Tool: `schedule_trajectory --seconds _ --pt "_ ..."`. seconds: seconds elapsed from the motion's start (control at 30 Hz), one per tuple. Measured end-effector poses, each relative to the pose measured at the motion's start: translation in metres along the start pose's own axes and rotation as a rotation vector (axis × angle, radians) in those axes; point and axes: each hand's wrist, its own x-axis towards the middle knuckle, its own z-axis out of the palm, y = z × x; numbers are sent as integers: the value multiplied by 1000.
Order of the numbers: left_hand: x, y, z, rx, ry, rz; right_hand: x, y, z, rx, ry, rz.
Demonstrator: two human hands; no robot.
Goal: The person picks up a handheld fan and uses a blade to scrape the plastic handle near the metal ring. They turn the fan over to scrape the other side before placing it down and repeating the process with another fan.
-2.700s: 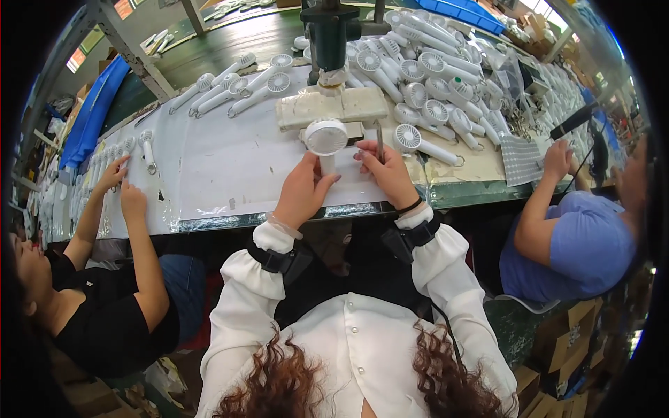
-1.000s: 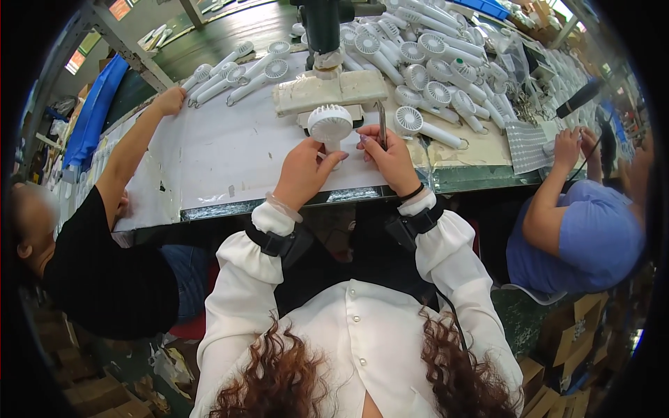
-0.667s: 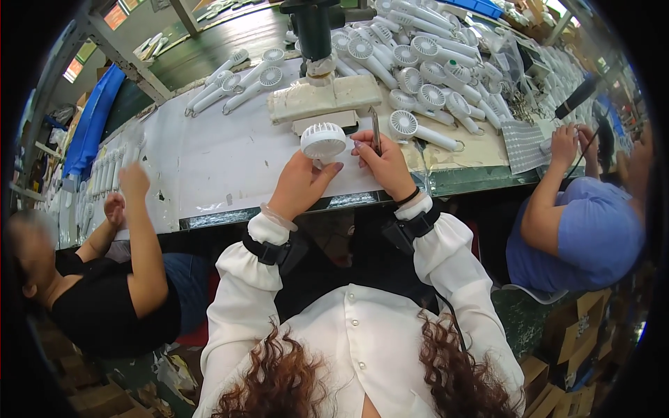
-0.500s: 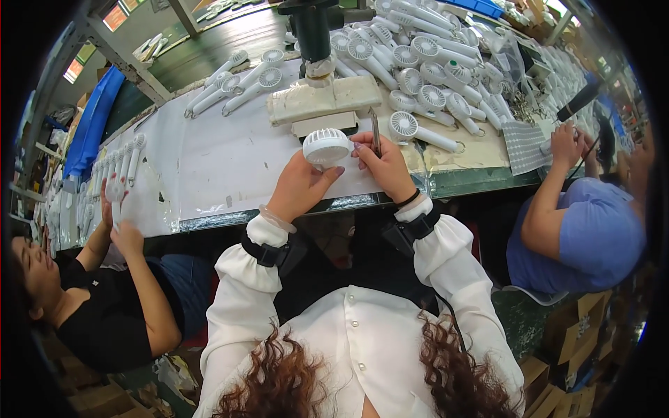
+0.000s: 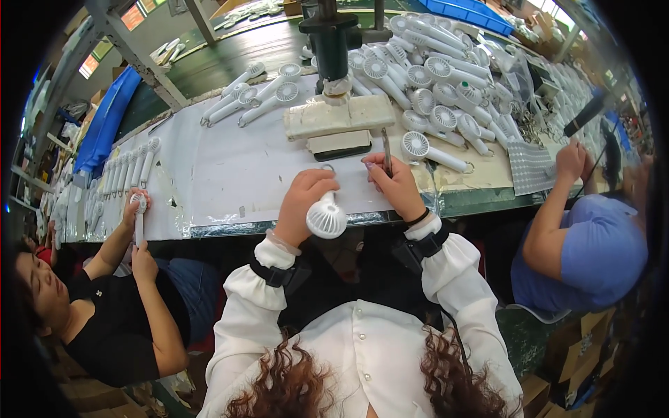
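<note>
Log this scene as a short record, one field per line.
Left grip: closed on a white fan by its handle, fan head toward the body
Right grip: holding a slim metal tool, apart from that fan
Ahead: pale block below a dark green column
Ahead right: pile of white fans
Left side: co-worker in black, holding another fan

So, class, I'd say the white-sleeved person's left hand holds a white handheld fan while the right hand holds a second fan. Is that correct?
Not quite: the right hand holds a slim tool, not a second fan, as the head view shows. The left hand does hold a white handheld fan.
</note>
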Motion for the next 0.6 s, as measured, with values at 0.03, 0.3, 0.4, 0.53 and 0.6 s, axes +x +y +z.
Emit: schedule_trajectory --seconds 0.03,0.3,0.4,0.53,0.6 --pt "-5 -2 0 26 -6 -31 1 0 0 2 6 2" --pt "-14 0 -14 38 -141 -122 3 1 18 -162 -25 -149" --pt "-19 -7 -26 95 -189 -132 6 -3 21 -334 -115 -146" --pt "-35 -25 -40 221 -212 -114 6 -6 29 -403 -120 -158" --pt "-36 -22 -45 40 -44 -219 6 0 25 -395 -108 -171"
